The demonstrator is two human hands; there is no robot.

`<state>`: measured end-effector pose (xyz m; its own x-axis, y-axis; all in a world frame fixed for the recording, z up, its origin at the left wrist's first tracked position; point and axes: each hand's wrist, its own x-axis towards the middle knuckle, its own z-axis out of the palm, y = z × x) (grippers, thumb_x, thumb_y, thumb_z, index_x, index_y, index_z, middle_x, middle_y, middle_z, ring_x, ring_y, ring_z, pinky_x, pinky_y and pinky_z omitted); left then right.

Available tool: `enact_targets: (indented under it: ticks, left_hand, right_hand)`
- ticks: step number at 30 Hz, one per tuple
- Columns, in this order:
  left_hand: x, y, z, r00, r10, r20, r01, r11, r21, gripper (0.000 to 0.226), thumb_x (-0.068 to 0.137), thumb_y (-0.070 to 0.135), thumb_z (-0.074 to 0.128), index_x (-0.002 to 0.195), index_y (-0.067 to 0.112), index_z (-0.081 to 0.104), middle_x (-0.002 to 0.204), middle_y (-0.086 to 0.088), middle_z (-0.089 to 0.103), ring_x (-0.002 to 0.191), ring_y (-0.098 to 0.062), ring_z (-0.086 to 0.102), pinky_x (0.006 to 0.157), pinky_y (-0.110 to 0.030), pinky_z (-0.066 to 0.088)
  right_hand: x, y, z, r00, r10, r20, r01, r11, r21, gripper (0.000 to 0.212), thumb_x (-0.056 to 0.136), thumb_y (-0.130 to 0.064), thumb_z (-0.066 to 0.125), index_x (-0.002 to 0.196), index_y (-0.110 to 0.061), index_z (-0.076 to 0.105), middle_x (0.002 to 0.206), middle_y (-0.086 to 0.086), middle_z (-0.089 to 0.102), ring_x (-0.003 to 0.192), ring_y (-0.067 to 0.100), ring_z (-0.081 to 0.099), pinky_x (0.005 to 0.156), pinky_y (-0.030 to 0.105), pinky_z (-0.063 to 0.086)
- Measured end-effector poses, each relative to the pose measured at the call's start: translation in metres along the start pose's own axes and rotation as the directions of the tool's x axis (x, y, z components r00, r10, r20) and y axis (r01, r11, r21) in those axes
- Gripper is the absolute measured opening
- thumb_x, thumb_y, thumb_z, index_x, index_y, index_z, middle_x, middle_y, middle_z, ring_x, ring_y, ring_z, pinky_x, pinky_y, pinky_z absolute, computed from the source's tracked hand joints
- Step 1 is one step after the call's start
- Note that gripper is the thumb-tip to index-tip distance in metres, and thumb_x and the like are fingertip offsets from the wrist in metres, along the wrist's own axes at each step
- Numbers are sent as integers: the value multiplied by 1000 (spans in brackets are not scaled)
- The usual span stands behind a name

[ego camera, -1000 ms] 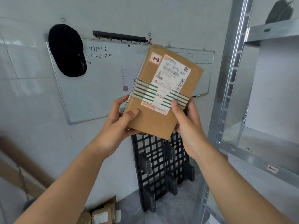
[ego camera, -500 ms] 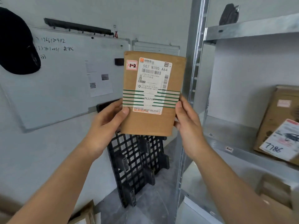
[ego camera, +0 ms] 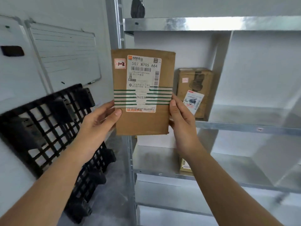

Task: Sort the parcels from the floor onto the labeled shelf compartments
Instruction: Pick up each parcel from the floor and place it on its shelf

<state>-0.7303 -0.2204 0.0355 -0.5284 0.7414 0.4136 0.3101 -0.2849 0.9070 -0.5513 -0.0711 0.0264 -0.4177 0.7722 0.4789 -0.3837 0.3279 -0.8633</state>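
Brown parcel [ego camera: 143, 121] is being pinched by left hand [ego camera: 97, 123] and right hand [ego camera: 182, 118] before the shelf [ego camera: 244, 126], another box [ego camera: 194, 82] sitting inside

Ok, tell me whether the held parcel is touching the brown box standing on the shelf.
Cannot tell. In the head view the held parcel overlaps the brown box, so depth is unclear.

Your hands, left hand [ego camera: 99, 121] at 9 o'clock of the parcel [ego camera: 143, 92] and right hand [ego camera: 182, 118] at 3, hold it upright before the shelf [ego camera: 211, 24]. Behind it at 3 o'clock a second parcel [ego camera: 193, 90] stands in the compartment. A pallet [ego camera: 48, 131] leans on the wall at 8 o'clock, below the whiteboard [ego camera: 65, 54].
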Motion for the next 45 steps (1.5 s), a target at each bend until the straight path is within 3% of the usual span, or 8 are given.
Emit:
enact_targets:
  ticks: [5, 16, 21, 25, 30, 32, 38, 45]
  left_hand:
    - [1, 12, 61, 994, -22, 104, 27, 998, -55, 42, 90, 33, 63, 131, 30, 66, 121, 13, 75, 117, -8, 69, 107, -42, 52]
    - [-12, 31, 255, 964, 6, 265, 18, 996, -85, 41, 90, 39, 64, 131, 39, 66, 126, 13, 73, 122, -12, 67, 106, -41, 54]
    - [-25, 36, 357, 956, -19, 293, 46, 995, -86, 42, 92, 40, 64, 134, 40, 65, 127, 16, 72, 123, -9, 66, 102, -38, 57]
    - [-26, 41, 422, 944, -24, 328, 55, 995, -86, 44, 90, 43, 64, 133, 41, 65, 129, 14, 71, 127, -13, 64, 105, -44, 54]
    - [-17, 36, 477, 925, -33, 378, 67, 995, -75, 49, 87, 51, 66, 136, 44, 61, 133, 16, 68, 129, -13, 62, 106, -47, 54]
    - [-9, 29, 494, 916, -25, 400, 61, 995, -77, 49, 87, 51, 67, 135, 43, 61, 132, 15, 69, 129, -15, 63, 105, -47, 55]
    - [22, 8, 531, 884, -13, 467, 80, 989, -124, 42, 90, 40, 66, 132, 38, 62, 126, 18, 71, 123, -9, 66, 94, -28, 59]
    - [50, -8, 558, 874, -13, 486, 81, 989, -120, 42, 91, 37, 68, 132, 39, 61, 130, 17, 69, 120, -8, 67, 103, -42, 57]
  right_hand:
    - [-15, -23, -62, 996, 1, -87, -11, 994, -109, 40, 105, -50, 48, 144, -46, 58, 144, -15, 61, 134, 11, 57, 114, 49, 48]
    - [-48, -69, -257, 993, -21, -119, -2, 981, -194, 42, 110, -43, 40, 152, -47, 47, 148, -22, 56, 138, 3, 51, 116, 48, 45]
    - [-55, -94, -363, 995, 20, -98, -40, 978, -203, 43, 109, -43, 40, 152, -50, 44, 144, -27, 56, 130, -7, 55, 110, 31, 51]
    - [-57, -106, -425, 991, 28, -131, -53, 981, -185, 42, 110, -39, 41, 151, -48, 45, 131, -36, 61, 121, -13, 58, 98, 20, 56]
    - [-50, -107, -478, 984, 26, -179, -63, 977, -202, 41, 110, -39, 40, 149, -47, 47, 132, -32, 63, 123, -10, 59, 96, 20, 55]
    - [-46, -103, -493, 979, 18, -201, -62, 974, -217, 41, 109, -40, 42, 148, -48, 48, 135, -31, 62, 126, -8, 57, 103, 25, 52]
    - [-26, -82, -522, 959, 34, -280, -102, 967, -232, 38, 110, -42, 39, 146, -52, 50, 142, -23, 60, 133, 1, 55, 113, 43, 47]
    - [-3, -65, -544, 955, 22, -296, -101, 963, -252, 41, 112, -37, 37, 150, -45, 48, 146, -18, 59, 137, 7, 54, 115, 47, 44]
